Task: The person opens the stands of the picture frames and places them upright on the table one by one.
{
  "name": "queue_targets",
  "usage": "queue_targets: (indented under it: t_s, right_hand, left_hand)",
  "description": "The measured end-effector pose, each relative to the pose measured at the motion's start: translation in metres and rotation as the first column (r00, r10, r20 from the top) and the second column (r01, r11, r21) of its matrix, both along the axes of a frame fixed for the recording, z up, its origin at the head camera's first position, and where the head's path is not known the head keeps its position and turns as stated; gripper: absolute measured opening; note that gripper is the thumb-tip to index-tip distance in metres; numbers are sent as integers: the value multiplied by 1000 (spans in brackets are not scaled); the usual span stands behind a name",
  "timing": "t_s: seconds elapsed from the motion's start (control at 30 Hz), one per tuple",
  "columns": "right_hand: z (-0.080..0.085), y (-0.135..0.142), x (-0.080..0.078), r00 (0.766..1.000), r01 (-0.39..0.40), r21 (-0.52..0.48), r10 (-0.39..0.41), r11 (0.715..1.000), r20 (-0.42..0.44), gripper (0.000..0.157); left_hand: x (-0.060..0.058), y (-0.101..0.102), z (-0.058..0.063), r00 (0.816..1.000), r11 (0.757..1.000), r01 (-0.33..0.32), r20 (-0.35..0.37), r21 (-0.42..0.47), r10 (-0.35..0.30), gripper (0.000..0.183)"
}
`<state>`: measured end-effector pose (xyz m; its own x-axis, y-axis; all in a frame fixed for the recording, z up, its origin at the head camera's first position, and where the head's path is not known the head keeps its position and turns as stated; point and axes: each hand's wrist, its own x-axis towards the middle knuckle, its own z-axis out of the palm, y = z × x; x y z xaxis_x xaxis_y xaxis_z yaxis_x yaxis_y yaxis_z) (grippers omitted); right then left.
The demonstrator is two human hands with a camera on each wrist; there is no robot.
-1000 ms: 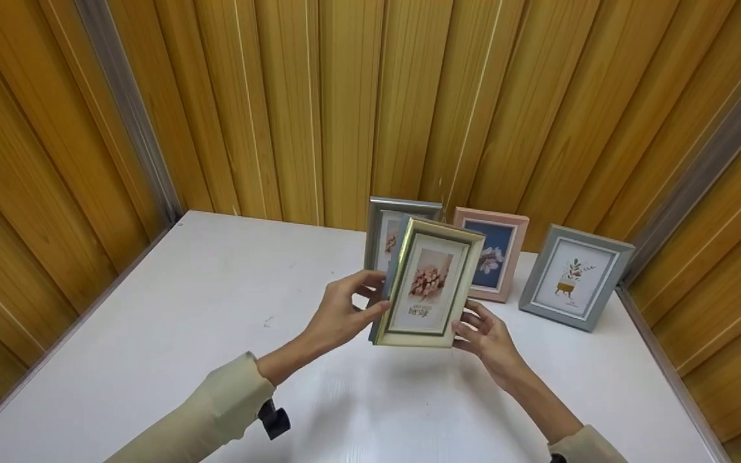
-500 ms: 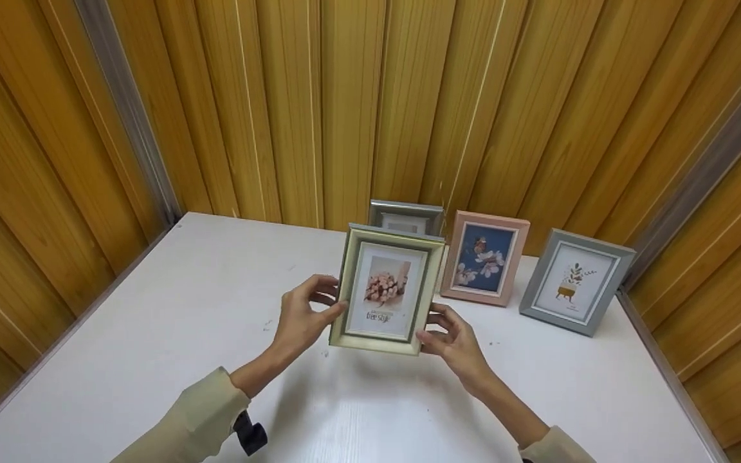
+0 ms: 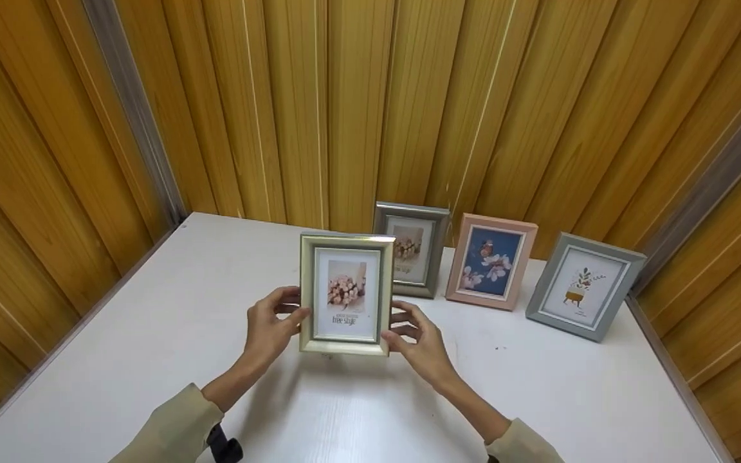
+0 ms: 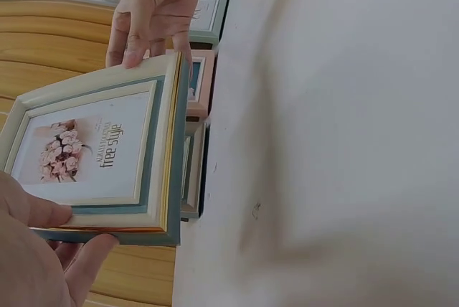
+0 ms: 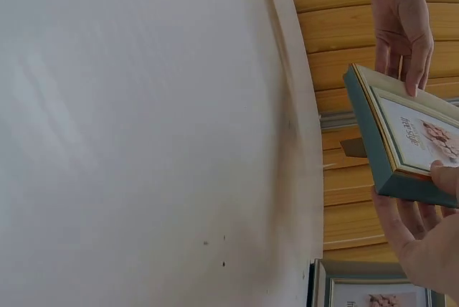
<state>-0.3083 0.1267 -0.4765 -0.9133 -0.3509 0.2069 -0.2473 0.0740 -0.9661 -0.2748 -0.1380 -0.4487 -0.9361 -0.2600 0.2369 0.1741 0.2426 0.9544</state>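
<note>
A cream and gold picture frame with a pink flower print is held upright between both hands, its lower edge raised over the white table. My left hand grips its left side, thumb on the front and fingers behind. On the opposite side my right hand pinches the lower edge in the same way. Blue-green side walls of the held picture frame show in the left wrist view. From the right wrist, a brown stand flap sticks out behind it. Right behind stands a dark silver picture frame, partly covered by the held one.
A pink picture frame with a blossom picture stands right of the silver one. Farther right leans a grey-green picture frame with a plant drawing. All stand toward the back of the white table, before a wood-panelled wall.
Both hands have carried the cream and gold picture frame leftward and turned it to face the head camera. More of the silver and pink picture frames behind now shows.
</note>
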Motion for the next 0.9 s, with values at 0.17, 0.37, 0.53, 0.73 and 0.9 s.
queue_targets:
  t_s: [0.17,0.37,0.53,0.73,0.9]
  right_hand:
    - [1,-18,-5,995,-55,39,58,998,-78,54]
    - [3,-35,-12,979,-165,156,180,974,-93,61]
    - [10,-45,-20,958,-256,276,280,926,-52,65]
    - [22,-57,-36,947,-305,365,321,880,19,65]
    - [21,-67,-52,949,-314,367,292,876,116,71]
  left_hand:
    - [-5,-16,-2,996,996,-94,-2,1,94,34]
    - [-14,-35,-7,983,982,-185,11,-43,185,37]
    - [-25,-48,-9,972,971,-233,-4,-46,233,36]
    - [-44,-59,-14,961,959,-276,-36,-63,274,35]
    - [-64,-62,-24,955,955,-296,-25,-30,295,33]
